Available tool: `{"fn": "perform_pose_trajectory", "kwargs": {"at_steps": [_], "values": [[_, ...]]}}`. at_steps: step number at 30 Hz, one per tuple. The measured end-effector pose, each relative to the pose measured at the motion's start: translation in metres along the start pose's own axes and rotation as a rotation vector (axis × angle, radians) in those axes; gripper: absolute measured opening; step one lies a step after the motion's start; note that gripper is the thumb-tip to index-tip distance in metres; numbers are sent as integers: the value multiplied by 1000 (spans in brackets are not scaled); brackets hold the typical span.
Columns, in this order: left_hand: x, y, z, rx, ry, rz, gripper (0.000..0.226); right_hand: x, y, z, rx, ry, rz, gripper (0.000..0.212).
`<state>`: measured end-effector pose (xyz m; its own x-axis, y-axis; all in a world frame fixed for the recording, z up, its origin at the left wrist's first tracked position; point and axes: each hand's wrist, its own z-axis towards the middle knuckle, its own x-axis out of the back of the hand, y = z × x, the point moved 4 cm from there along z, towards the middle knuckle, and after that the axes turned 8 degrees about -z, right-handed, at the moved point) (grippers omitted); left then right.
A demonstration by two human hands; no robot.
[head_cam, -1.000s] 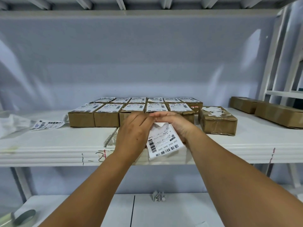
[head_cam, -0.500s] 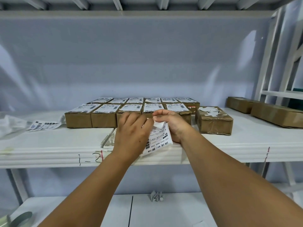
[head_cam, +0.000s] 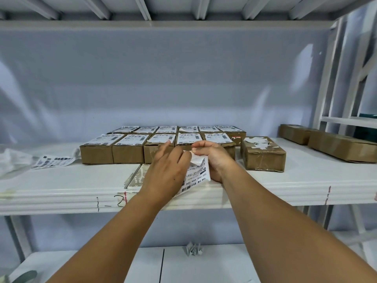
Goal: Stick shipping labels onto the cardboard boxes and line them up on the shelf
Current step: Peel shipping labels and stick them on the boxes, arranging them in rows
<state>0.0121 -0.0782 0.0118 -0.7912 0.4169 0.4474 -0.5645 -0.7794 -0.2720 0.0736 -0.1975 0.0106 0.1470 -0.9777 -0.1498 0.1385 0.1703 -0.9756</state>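
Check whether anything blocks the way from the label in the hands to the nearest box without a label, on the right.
Nothing visible does. The right hand pinches the label at its curled corner. The unlabelled box sits just to the right of that hand, with only bare shelf between them.

White metal shelf (head_cam: 265,193), front lip marked in pen. Ribbed underside of upper deck (head_cam: 183,9) overhead; lower deck (head_cam: 214,266) beneath. Rear wall (head_cam: 183,78) pale grey-blue, creased, soft light patches across it. Second white frame (head_cam: 330,78) at right.
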Motion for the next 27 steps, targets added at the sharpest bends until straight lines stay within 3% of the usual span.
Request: {"fn": "perform_pose_trajectory", "kwargs": {"at_steps": [4,7,13,16,18,22,27], "values": [[-3,-4,-5,75,27,-4,27,2,1,3,-16,21,-3,25],[-2,-8,-6,124,82,-70,8,1,0,4,-8,-20,-10,22],[6,-31,-11,703,128,-685,15,-8,3,6,14,-168,-29,34],[3,-42,-11,959,166,-1143,22,-11,4,5,29,-209,-98,42],[3,-44,-11,961,160,-1290,20,-14,2,0,54,-281,-178,40],[5,-47,-18,896,127,-1205,22,-18,3,-4,22,-295,-168,17],[5,-46,-18,944,80,-1167,15,-15,6,-1,5,-226,-148,11]]}}
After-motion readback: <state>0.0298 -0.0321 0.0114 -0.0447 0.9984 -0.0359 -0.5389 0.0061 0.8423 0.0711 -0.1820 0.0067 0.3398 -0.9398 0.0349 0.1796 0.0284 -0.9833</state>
